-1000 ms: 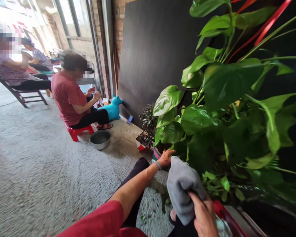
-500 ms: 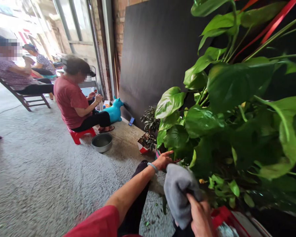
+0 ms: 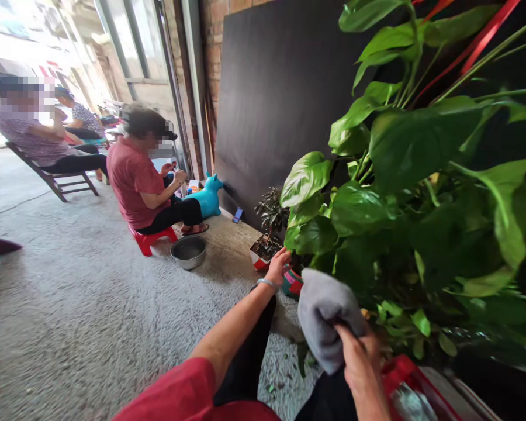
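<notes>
The right hand [image 3: 362, 365] was bunched around a grey cloth [image 3: 324, 318], fingers pinching a fold so the cloth rose above the knuckles, just short of the big green leaves of the potted plant [image 3: 403, 193]. Wiping those leaves well would probably call for a light, flat pass of the cloth along each blade, with the leaf supported from below so the stem did not bend. The left hand [image 3: 277, 266] reached forward past the cloth, arm nearly straight, wrist with a pale bracelet [image 3: 267, 283], fingers loosely curled and resting at the colourful pot rim [image 3: 293, 285], beyond and left of the gripped cloth; whether they actually clasped it could not be told. Farther out lay a small dark plant [image 3: 269, 225], a metal bowl [image 3: 188, 251], and a person in red seated on a red stool [image 3: 152, 238].
</notes>
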A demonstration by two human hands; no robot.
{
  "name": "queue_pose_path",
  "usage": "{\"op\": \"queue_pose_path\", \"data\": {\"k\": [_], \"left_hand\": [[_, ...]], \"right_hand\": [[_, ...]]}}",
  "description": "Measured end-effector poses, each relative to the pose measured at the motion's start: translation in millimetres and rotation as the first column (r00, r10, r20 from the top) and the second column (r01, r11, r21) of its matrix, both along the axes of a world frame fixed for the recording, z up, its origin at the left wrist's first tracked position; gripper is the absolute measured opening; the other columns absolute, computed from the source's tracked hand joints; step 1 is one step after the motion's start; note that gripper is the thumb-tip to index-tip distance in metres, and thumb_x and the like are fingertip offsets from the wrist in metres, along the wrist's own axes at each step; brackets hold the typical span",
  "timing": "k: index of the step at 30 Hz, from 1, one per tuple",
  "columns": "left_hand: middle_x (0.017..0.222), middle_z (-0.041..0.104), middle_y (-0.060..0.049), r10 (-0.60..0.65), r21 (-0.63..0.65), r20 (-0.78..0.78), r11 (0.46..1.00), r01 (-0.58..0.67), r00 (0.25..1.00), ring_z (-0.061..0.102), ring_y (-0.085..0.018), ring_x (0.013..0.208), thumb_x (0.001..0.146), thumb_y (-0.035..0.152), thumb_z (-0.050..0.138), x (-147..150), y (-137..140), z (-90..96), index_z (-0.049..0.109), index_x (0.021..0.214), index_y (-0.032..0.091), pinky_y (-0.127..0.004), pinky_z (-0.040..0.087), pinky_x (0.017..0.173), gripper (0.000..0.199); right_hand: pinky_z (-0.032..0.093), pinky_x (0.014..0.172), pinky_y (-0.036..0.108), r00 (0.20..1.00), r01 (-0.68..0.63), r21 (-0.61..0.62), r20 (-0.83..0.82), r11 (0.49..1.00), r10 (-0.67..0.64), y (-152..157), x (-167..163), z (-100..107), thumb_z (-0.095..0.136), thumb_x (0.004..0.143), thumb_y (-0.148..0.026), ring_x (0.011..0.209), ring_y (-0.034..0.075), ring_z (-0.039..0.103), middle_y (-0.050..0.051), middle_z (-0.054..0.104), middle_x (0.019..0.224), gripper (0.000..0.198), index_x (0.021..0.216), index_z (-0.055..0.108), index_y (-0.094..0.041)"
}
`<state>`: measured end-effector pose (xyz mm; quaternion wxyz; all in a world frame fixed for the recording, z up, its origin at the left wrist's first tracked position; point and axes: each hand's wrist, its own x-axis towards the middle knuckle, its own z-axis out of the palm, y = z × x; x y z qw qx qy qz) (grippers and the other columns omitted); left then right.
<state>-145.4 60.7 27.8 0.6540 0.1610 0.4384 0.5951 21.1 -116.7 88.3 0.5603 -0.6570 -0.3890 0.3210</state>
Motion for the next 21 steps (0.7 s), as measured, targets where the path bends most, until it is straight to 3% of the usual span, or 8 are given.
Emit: {"op": "queue_pose_path", "data": {"k": [3, 5, 8, 10, 13, 17, 21], "left_hand": [[0.11, 0.076, -0.007, -0.085, 0.089, 0.072, 0.993, 0.078, 0.994, 0.071, -0.017, 0.094, 0.081, 0.024, 0.081, 11.9, 7.8, 19.8, 0.069, 0.123, 0.019, -0.027, 0.054, 0.086, 0.044], [0.095, 0.075, -0.005, -0.15, 0.117, 0.079, 0.983, 0.141, 0.986, 0.07, -0.017, 0.085, 0.082, 0.023, 0.08, 24.1, 8.5, 28.7, 0.069, 0.105, 0.017, -0.027, 0.054, 0.081, 0.026], [0.078, 0.07, -0.003, -0.167, 0.04, 0.003, 0.985, 0.167, 0.986, 0.064, -0.014, 0.07, 0.084, 0.021, 0.076, 30.9, 2.3, 30.8, 0.062, 0.083, 0.018, -0.025, 0.051, 0.07, 0.014], [0.078, 0.07, -0.002, -0.153, -0.037, -0.05, 0.988, 0.151, 0.987, 0.06, -0.013, 0.065, 0.084, 0.021, 0.076, 24.9, -4.5, 25.7, 0.062, 0.081, 0.018, -0.024, 0.049, 0.066, 0.015], [0.083, 0.073, -0.004, -0.129, -0.11, -0.065, 0.986, 0.122, 0.989, 0.06, -0.011, 0.065, 0.083, 0.022, 0.078, 11.4, -15.6, 14.4, 0.065, 0.088, 0.016, -0.025, 0.049, 0.068, 0.014], [0.077, 0.069, -0.002, -0.179, -0.165, -0.041, 0.971, 0.17, 0.983, 0.059, -0.011, 0.063, 0.086, 0.022, 0.076, 8.9, -30.0, 1.5, 0.065, 0.09, 0.015, -0.025, 0.049, 0.069, 0.013], [0.072, 0.065, 0.0, -0.262, -0.21, -0.068, 0.947, 0.243, 0.963, 0.058, -0.013, 0.062, 0.087, 0.02, 0.073, 21.2, -41.5, -4.8, 0.064, 0.088, 0.015, -0.026, 0.05, 0.07, 0.01]], "right_hand": [[0.056, 0.09, 0.047, 0.987, 0.089, 0.18, 0.119, 0.98, -0.112, 30.0, 4.1, 34.3, 0.079, 0.049, -0.056, 0.098, 0.038, 0.072, 0.013, 0.08, 0.097, 0.066, 0.103, 0.075, -0.018], [0.054, 0.094, 0.047, 0.978, 0.079, 0.203, 0.174, 0.976, -0.115, 54.2, 4.6, 42.4, 0.076, 0.049, -0.06, 0.104, 0.038, 0.071, 0.015, 0.08, 0.105, 0.072, 0.108, 0.074, -0.018], [0.057, 0.083, 0.045, 0.989, -0.005, 0.037, 0.147, 0.999, -0.001, 61.6, 0.2, 19.5, 0.074, 0.048, -0.059, 0.092, 0.037, 0.072, 0.015, 0.08, 0.092, 0.058, 0.092, 0.074, -0.021], [0.059, 0.072, 0.044, 0.994, -0.044, -0.07, 0.098, 0.997, 0.051, 41.5, -4.0, -9.1, 0.073, 0.049, -0.056, 0.08, 0.035, 0.072, 0.013, 0.078, 0.078, 0.043, 0.077, 0.072, -0.024], [0.061, 0.071, 0.043, 0.996, -0.079, -0.165, 0.028, 0.983, 0.084, -3.9, -5.0, -44.1, 0.072, 0.052, -0.056, 0.077, 0.035, 0.074, 0.011, 0.078, 0.075, 0.034, 0.068, 0.071, -0.026], [0.062, 0.075, 0.041, 0.996, -0.087, -0.192, -0.02, 0.977, 0.084, -39.9, 14.7, -57.2, 0.075, 0.052, -0.057, 0.086, 0.037, 0.077, 0.012, 0.08, 0.082, 0.034, 0.065, 0.072, -0.025], [0.062, 0.072, 0.042, 0.999, 0.033, -0.151, 0.008, 0.988, -0.032, -48.6, 41.2, -63.3, 0.08, 0.049, -0.057, 0.084, 0.038, 0.076, 0.012, 0.08, 0.081, 0.041, 0.072, 0.076, -0.023]]}}
